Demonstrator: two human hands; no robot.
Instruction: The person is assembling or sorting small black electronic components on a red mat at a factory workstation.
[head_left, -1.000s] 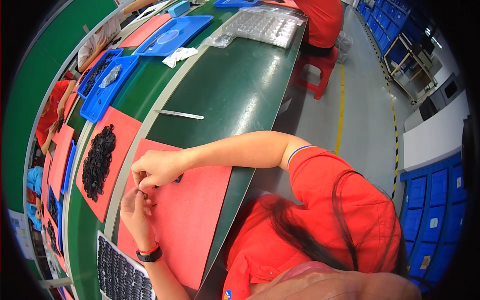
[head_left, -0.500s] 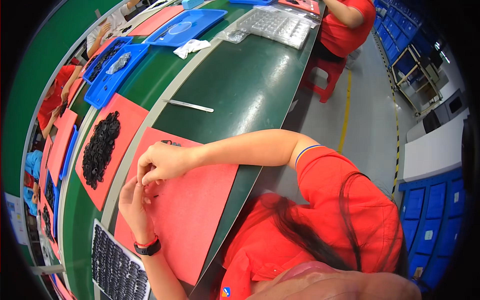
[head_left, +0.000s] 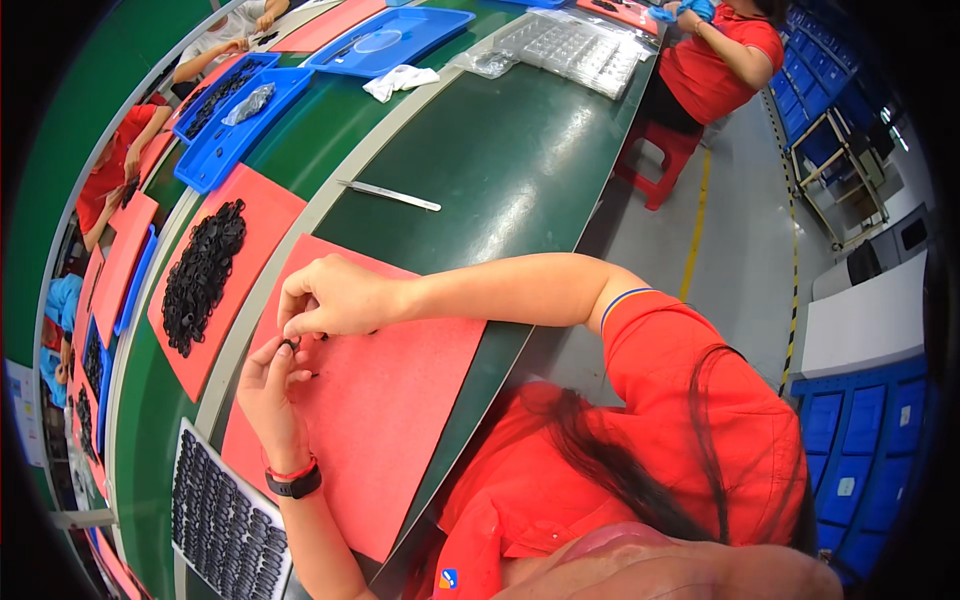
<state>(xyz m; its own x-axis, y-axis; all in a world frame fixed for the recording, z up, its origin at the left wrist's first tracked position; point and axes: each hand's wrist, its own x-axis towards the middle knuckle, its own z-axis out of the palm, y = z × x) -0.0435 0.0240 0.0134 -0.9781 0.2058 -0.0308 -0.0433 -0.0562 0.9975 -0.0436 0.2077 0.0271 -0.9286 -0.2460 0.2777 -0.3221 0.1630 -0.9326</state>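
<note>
Over a pink mat (head_left: pixel 390 400), my two hands meet at the fingertips. My left hand (head_left: pixel 272 402), with a dark watch and red band on its wrist, pinches a small black ring-shaped part (head_left: pixel 290 344). From above, my right hand (head_left: pixel 340 297) reaches the same part with thumb and forefinger closed; its other fingers are curled. Tiny black bits (head_left: pixel 315 375) lie on the mat beside the hands. Beyond my left hand, a heap of black rings (head_left: pixel 205 275) rests on another pink mat (head_left: pixel 265 205).
A white tray (head_left: pixel 180 438) with rows of black oval parts sits by my left forearm. Metal tweezers (head_left: pixel 395 195) lie on the green table (head_left: pixel 450 135). Farther off are clear plastic trays (head_left: pixel 580 55), blue trays (head_left: pixel 240 140), a white cloth (head_left: pixel 400 82) and co-workers in red.
The black ring-shaped part now shows between my fingertips. My right hand's fingers have shifted slightly. The view has moved a little, and the far co-worker now holds something blue.
</note>
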